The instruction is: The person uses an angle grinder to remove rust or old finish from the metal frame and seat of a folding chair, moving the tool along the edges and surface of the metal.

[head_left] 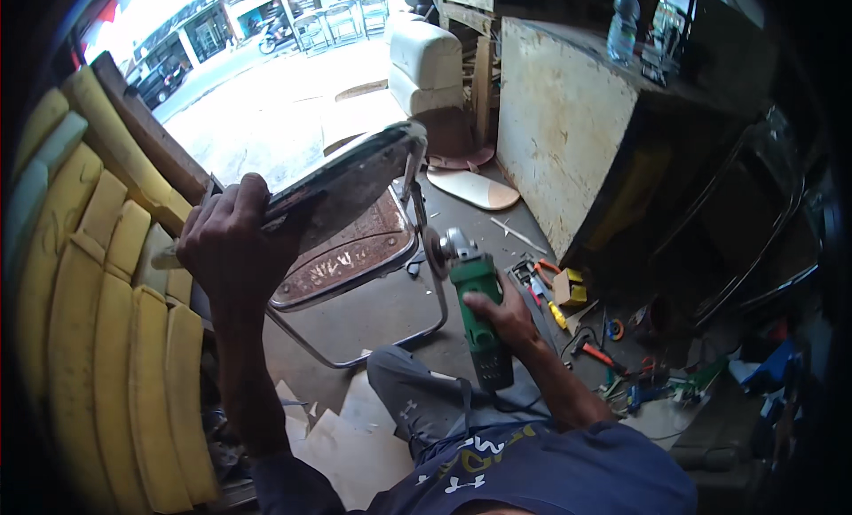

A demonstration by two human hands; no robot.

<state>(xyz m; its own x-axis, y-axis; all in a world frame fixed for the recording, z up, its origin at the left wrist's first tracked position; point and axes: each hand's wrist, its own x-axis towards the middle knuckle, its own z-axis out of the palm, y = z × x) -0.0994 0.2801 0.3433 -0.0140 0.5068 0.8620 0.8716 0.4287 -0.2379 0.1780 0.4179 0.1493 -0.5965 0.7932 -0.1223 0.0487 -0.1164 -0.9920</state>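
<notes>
1. One big rusty box [568, 133] blocks the right side, with one bottle [623, 27] on top.
2. Lots of tools [599, 353] lie near it.
3. Three chairs [343, 25] stand far ahead.
4. One rusty chair [368, 240] is in front; the left hand [235, 235] curls tightly round its top edge.
5. The right hand [499, 313] is wrapped round one green grinder [479, 338], its wheel [434, 251] by the chair's frame.

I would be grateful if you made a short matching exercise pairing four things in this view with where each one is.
1. green grinder
2. clear bottle
3. yellow foam pads
4. metal chair

A. on top of the pale cabinet
B. gripped by the left hand
C. in the right hand
D. along the picture's left side

Pairs: 1-C, 2-A, 3-D, 4-B
</notes>
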